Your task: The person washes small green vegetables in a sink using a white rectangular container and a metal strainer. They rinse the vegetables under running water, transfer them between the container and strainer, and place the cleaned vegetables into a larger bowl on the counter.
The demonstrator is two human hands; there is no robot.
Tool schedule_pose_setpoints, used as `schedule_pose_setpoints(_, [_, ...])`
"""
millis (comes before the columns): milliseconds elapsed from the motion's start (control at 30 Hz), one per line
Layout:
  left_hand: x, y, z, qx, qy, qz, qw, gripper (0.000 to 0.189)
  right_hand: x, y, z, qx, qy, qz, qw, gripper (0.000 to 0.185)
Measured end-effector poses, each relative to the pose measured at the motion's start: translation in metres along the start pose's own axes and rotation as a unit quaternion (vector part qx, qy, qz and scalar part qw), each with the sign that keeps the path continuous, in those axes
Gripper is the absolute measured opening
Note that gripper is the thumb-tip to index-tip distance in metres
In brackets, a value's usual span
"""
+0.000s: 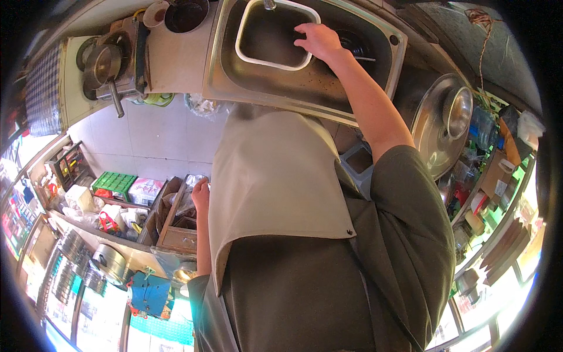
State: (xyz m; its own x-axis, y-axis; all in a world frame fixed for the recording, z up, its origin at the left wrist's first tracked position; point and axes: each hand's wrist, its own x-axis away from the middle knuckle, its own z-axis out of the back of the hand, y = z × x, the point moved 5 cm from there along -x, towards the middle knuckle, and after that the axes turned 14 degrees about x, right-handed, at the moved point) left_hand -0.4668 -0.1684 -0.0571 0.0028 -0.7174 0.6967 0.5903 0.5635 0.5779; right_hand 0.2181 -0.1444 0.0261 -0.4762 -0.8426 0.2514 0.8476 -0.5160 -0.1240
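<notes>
My right hand (320, 40) reaches over the right rim of a white-rimmed rectangular basin (239, 42), its thumb and fingers apart and nothing visible between them. The basin rests in a stainless steel sink (281, 86), under the tip of a metal faucet (269, 4), and looks dark inside. Right of my hand, a dark round object (352, 42) and a thin metal rod (365, 58) lie in the sink. My left hand (201, 192) hangs low at my left side, beside the apron; its fingers look partly bent, and whether they hold anything is unclear.
Left of the sink are a dark pot (187, 15), a bowl (156, 13) and a saucepan (103, 66) on a stove, its handle jutting past the counter edge. A large metal basin (433, 127) stands at right. Wooden drawers (178, 237) and a green crate (113, 184) are at left.
</notes>
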Motion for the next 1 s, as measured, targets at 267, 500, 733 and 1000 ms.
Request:
schedule_pose_setpoints(267, [0.001, -0.006, 0.001, 0.0, 0.004, 0.025, 1.0, 0.037, 0.002, 0.012, -0.004, -0.048, 0.038, -0.06, 0.996, 0.023])
schedule_pose_setpoints(500, [-0.003, -0.009, 0.002, 0.001, 0.005, -0.004, 1.0, 0.036, 0.038, 0.076, 0.024, -0.231, 0.123, -0.198, 0.945, 0.023])
schedule_pose_setpoints(733, [-0.004, 0.014, 0.001, -0.033, 0.006, 0.023, 0.999, 0.035, 0.047, 0.117, 0.011, 0.099, 0.049, -0.19, 0.975, 0.031])
schedule_pose_setpoints(1000, [-0.008, 0.019, 0.0, -0.015, -0.01, -0.006, 1.0, 0.034, 0.018, 0.064, 0.009, -0.144, 0.091, -0.068, 0.983, 0.03])
